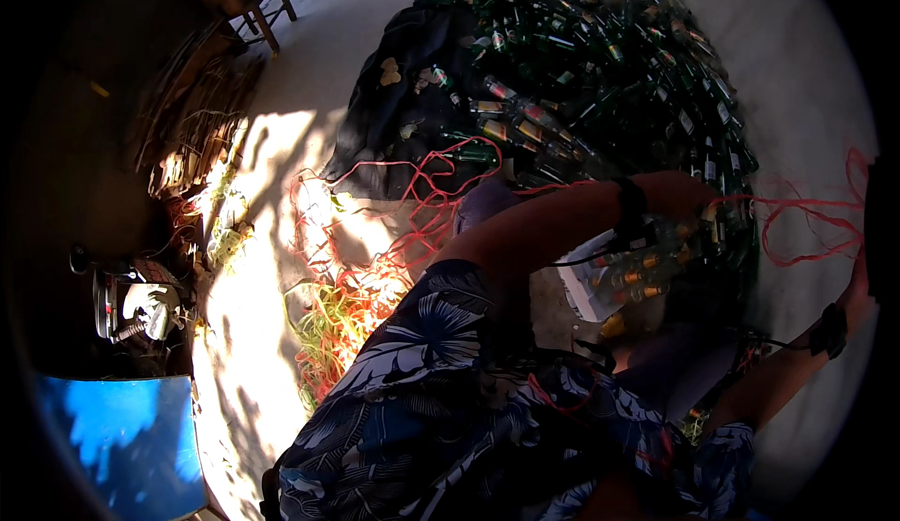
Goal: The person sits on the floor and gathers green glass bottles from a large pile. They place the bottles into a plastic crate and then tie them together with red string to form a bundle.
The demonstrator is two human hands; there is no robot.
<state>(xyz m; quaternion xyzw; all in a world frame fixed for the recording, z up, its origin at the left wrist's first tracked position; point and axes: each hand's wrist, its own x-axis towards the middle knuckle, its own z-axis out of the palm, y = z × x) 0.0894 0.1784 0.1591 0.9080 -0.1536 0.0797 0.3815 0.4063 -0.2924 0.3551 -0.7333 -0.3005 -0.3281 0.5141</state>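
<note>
My left arm stretches across to the right, and my left hand (689,195) is closed on pink plastic string (792,202). The string runs from it to my right hand (857,282) at the right rim, where a loose loop hangs. My right hand seems closed on the string, though the rim hides most of its fingers. Below my left forearm, several clear glass bottles (637,275) with orange-yellow bands lie side by side, next to a white box-like piece (583,282). My left forearm partly covers them. Both wrists wear dark bands.
Green bottles (600,62) form a big heap ahead, beside black sheeting (380,109). Tangled pink and yellow-green string (352,310) lies on the sunlit floor at left. Further left are stacked flattened cardboard (192,99), a wooden stool (258,10), a fan-like device (145,305) and a blue panel (127,437).
</note>
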